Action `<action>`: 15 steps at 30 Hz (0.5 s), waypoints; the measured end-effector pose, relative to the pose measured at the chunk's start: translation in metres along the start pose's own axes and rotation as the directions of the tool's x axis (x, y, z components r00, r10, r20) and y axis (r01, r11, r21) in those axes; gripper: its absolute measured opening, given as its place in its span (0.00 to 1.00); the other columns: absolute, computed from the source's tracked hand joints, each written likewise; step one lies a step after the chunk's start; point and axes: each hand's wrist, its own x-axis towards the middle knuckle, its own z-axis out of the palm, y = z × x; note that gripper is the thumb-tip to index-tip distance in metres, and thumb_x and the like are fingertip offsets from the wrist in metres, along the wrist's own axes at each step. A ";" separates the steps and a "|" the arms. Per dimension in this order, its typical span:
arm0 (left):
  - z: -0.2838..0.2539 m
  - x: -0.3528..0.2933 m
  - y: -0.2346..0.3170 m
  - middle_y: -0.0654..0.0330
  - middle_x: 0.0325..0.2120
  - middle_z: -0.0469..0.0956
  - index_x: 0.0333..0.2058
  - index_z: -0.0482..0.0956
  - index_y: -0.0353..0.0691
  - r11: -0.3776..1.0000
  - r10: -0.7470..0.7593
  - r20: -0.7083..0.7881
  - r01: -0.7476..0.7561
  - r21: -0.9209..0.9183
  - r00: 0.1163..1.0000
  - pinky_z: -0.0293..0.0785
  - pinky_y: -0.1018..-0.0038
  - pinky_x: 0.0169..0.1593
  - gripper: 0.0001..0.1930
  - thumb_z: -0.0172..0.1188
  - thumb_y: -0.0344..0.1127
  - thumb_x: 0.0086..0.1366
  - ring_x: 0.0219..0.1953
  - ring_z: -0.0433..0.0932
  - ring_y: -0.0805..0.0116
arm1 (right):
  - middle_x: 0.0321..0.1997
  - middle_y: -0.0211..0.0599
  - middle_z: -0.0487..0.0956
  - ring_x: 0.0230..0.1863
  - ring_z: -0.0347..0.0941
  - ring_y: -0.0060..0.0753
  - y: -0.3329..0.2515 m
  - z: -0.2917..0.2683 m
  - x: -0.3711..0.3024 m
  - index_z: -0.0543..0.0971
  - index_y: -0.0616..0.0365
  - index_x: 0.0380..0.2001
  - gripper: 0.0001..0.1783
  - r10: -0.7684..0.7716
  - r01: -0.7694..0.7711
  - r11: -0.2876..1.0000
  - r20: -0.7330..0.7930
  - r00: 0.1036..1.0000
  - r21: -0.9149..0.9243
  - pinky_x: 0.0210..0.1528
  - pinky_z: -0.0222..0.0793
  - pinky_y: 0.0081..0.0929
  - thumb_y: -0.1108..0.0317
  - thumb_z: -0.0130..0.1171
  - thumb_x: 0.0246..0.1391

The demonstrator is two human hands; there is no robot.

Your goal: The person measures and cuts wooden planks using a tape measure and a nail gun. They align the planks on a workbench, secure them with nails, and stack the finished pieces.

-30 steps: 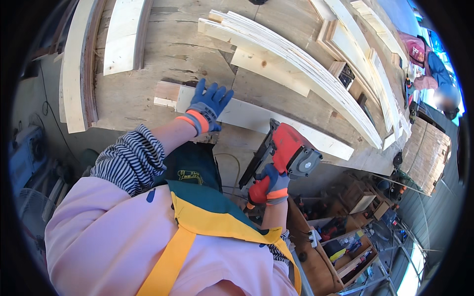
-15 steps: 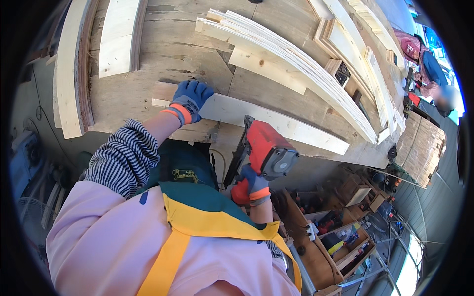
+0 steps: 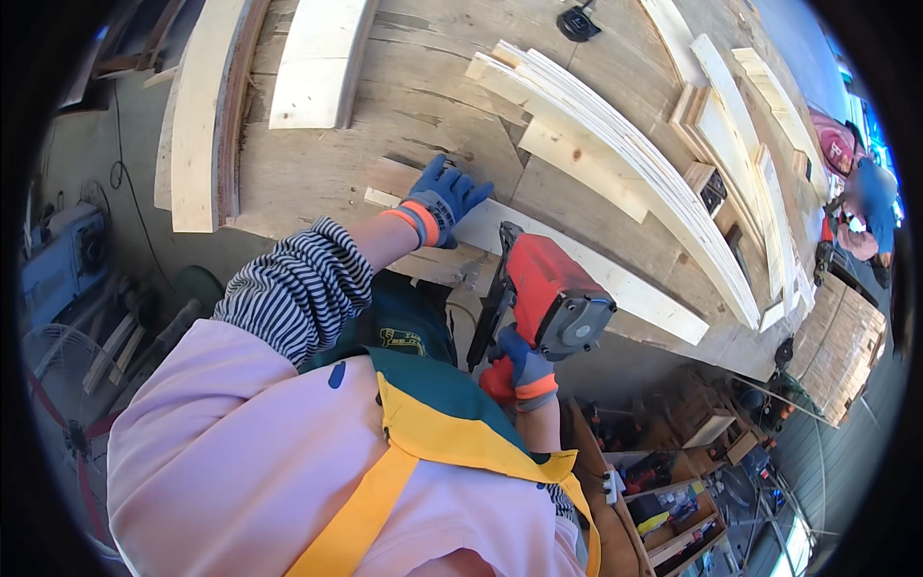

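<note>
A long, narrow pale board (image 3: 625, 298) lies near the table's front edge. My left hand (image 3: 450, 200), in a blue and grey glove with an orange cuff, rests over the board's left part with its fingers spread. Beneath that hand, a thin wood strip (image 3: 382, 197) and a short brownish wood piece (image 3: 394, 175) show at the board's left end. My right hand (image 3: 527, 367), gloved alike, is closed round the handle of a red and black nail gun (image 3: 558, 288). The gun's nose is at the board's near side; whether it touches is unclear.
Stacked long strips (image 3: 615, 144) lie beyond the board. More board stacks stand at the left (image 3: 207, 115) and right (image 3: 735, 135). A black tape measure (image 3: 577, 24) lies at the back. Another person (image 3: 865, 192) is at the far right. Wooden tool bins (image 3: 663, 519) stand below the table.
The whole view has swung, so the table and boards sit farther right in the picture. My left hand's fingers have spread wider. My right hand still grips the nail gun.
</note>
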 end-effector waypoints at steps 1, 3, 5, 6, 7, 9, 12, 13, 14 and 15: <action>-0.003 -0.010 -0.004 0.58 0.58 0.64 0.66 0.54 0.51 1.000 -0.002 -0.040 0.003 0.018 0.999 0.42 0.48 0.69 0.54 0.69 0.61 0.43 0.63 0.59 0.56 | 0.29 0.31 0.75 0.22 0.72 0.27 0.002 0.004 0.006 0.73 0.59 0.42 0.13 0.004 -0.003 1.000 0.045 0.999 -0.021 0.24 0.68 0.29 0.74 0.57 0.52; -0.007 -0.026 -0.014 0.58 0.62 0.61 0.69 0.47 0.51 0.999 -0.036 -0.045 0.038 0.028 0.998 0.33 0.42 0.70 0.61 0.70 0.66 0.40 0.67 0.56 0.57 | 0.28 0.31 0.75 0.23 0.72 0.27 0.007 0.009 0.015 0.73 0.58 0.42 0.11 -0.018 0.028 0.995 0.104 0.994 -0.099 0.24 0.69 0.29 0.73 0.57 0.53; -0.006 -0.038 -0.029 0.58 0.62 0.61 0.69 0.47 0.51 0.992 -0.117 -0.015 0.117 0.037 0.993 0.35 0.43 0.70 0.61 0.70 0.65 0.41 0.66 0.56 0.57 | 0.27 0.32 0.75 0.23 0.72 0.27 0.013 0.012 0.022 0.74 0.58 0.41 0.10 -0.015 0.038 0.985 0.137 0.991 -0.168 0.24 0.69 0.29 0.71 0.58 0.55; -0.004 -0.043 -0.037 0.58 0.62 0.61 0.69 0.48 0.50 0.987 -0.157 -0.002 0.157 0.040 0.988 0.35 0.43 0.70 0.61 0.70 0.65 0.41 0.66 0.56 0.57 | 0.26 0.32 0.75 0.23 0.72 0.27 0.016 0.013 0.025 0.74 0.58 0.40 0.09 -0.003 0.031 0.979 0.138 0.990 -0.200 0.25 0.68 0.29 0.71 0.58 0.55; 0.011 -0.045 -0.045 0.58 0.58 0.63 0.67 0.54 0.49 0.991 -0.133 -0.108 0.134 0.003 0.985 0.40 0.48 0.71 0.57 0.71 0.63 0.41 0.62 0.60 0.56 | 0.25 0.32 0.75 0.23 0.72 0.27 0.018 0.015 0.027 0.74 0.57 0.40 0.09 0.009 0.024 0.973 0.139 0.990 -0.230 0.25 0.68 0.29 0.70 0.58 0.56; 0.031 -0.038 -0.054 0.58 0.55 0.65 0.63 0.58 0.48 0.997 -0.075 -0.183 0.076 -0.005 0.980 0.44 0.53 0.70 0.52 0.70 0.59 0.41 0.59 0.63 0.56 | 0.24 0.32 0.75 0.23 0.72 0.27 0.013 0.019 0.026 0.74 0.57 0.38 0.07 0.018 0.019 0.967 0.142 0.990 -0.254 0.25 0.68 0.29 0.69 0.58 0.57; 0.044 -0.032 -0.058 0.58 0.50 0.66 0.58 0.63 0.47 0.998 -0.046 -0.304 0.034 -0.046 0.952 0.50 0.57 0.68 0.44 0.68 0.55 0.43 0.55 0.65 0.56 | 0.24 0.31 0.76 0.24 0.72 0.27 0.028 0.012 0.030 0.75 0.57 0.37 0.06 0.019 0.043 0.934 0.171 0.985 -0.353 0.26 0.68 0.29 0.67 0.57 0.59; 0.045 -0.032 -0.058 0.58 0.49 0.67 0.57 0.64 0.47 0.998 -0.047 -0.348 0.028 -0.062 0.936 0.51 0.58 0.68 0.41 0.67 0.53 0.43 0.53 0.65 0.56 | 0.24 0.31 0.76 0.25 0.72 0.27 0.033 0.009 0.032 0.75 0.57 0.37 0.06 0.015 0.061 0.917 0.186 0.982 -0.395 0.27 0.68 0.29 0.67 0.56 0.59; 0.045 -0.032 -0.058 0.58 0.49 0.67 0.57 0.65 0.47 0.998 -0.043 -0.337 0.026 -0.055 0.941 0.52 0.58 0.67 0.40 0.66 0.53 0.45 0.54 0.65 0.56 | 0.24 0.31 0.76 0.24 0.71 0.27 0.025 0.014 0.029 0.75 0.56 0.37 0.06 0.036 0.026 0.934 0.165 0.986 -0.358 0.27 0.68 0.29 0.66 0.56 0.59; 0.044 -0.032 -0.059 0.58 0.49 0.67 0.57 0.65 0.47 0.999 -0.038 -0.329 0.024 -0.045 0.944 0.53 0.58 0.67 0.39 0.65 0.53 0.46 0.54 0.65 0.56 | 0.24 0.31 0.76 0.24 0.71 0.26 0.011 0.022 0.024 0.75 0.56 0.37 0.06 0.054 -0.006 0.948 0.145 0.988 -0.317 0.27 0.67 0.29 0.66 0.55 0.60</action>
